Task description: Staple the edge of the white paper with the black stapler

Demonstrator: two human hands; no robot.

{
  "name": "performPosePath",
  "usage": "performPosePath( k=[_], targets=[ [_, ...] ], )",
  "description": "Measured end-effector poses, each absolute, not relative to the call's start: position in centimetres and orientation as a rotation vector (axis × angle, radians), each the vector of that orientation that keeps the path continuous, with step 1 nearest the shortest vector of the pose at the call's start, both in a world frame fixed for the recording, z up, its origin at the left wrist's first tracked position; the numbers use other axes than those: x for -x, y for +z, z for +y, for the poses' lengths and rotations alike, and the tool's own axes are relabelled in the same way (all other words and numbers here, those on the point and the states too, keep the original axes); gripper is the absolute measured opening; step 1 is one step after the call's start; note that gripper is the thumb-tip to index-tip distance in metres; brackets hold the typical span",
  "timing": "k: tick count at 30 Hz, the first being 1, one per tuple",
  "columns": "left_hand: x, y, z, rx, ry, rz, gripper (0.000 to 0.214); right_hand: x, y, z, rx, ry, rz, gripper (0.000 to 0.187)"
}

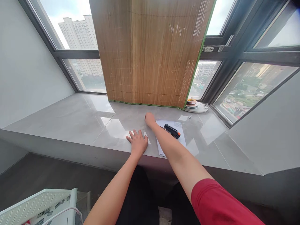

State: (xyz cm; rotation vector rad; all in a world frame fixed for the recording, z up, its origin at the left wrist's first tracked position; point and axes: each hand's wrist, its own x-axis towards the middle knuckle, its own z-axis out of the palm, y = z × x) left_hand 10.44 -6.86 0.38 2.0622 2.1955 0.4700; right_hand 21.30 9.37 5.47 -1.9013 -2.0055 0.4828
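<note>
My left hand [137, 141] lies flat on the grey stone window ledge [70, 118], fingers spread, over a small white piece of paper [147, 138] that shows at its edges. My right hand [150, 119] reaches further in, closed into a loose fist on the ledge; whether it holds anything is hidden. Just right of my right forearm a white sheet of paper [178, 128] lies on the ledge with a black tool with an orange tip [172, 131] on top of it.
A bamboo blind [150, 53] with a green edge hangs down to the ledge behind my hands. A stack of plates [194, 104] sits at the back right by the window. A small white scrap [183, 118] lies near it. A white perforated rack [39, 203] stands at lower left.
</note>
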Motion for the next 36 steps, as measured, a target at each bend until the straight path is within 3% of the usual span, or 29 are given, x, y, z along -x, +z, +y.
performPosePath(
  k=[6,11,14,18,26,32,36],
  targets=[
    [-9.5,1.2,-7.2,-1.836,0.804,2.031,0.054,-22.4,7.3,3.2,1.685,0.549,-1.923,0.048],
    [-8.1,4.0,-8.8,-1.326,1.393,1.274,0.043,-25.6,7.4,-4.8,1.248,0.856,-1.887,0.047],
    [-8.4,5.1,-10.1,-1.31,1.265,1.048,0.033,-27.4,6.7,-8.2,1.032,1.051,-1.806,0.039],
    [-9.6,5.3,-11.2,-1.368,1.164,1.069,0.015,-29.4,6.0,-10.2,1.053,1.101,-1.7,0.042],
    [-11.6,5.5,-11.2,-1.55,0.937,0.963,0.012,-32.3,6.2,-11.4,1.051,1.143,-1.646,0.035],
    [-12.2,5.5,-10.6,-1.632,0.897,1.013,0.028,-33.6,6.2,-11.5,1.095,1.091,-1.642,0.038],
    [-11.4,4.4,-8.7,-1.424,0.978,1.031,0.052,-36.6,5.6,-10.0,1.272,0.518,-1.561,0.033]
  ],
)
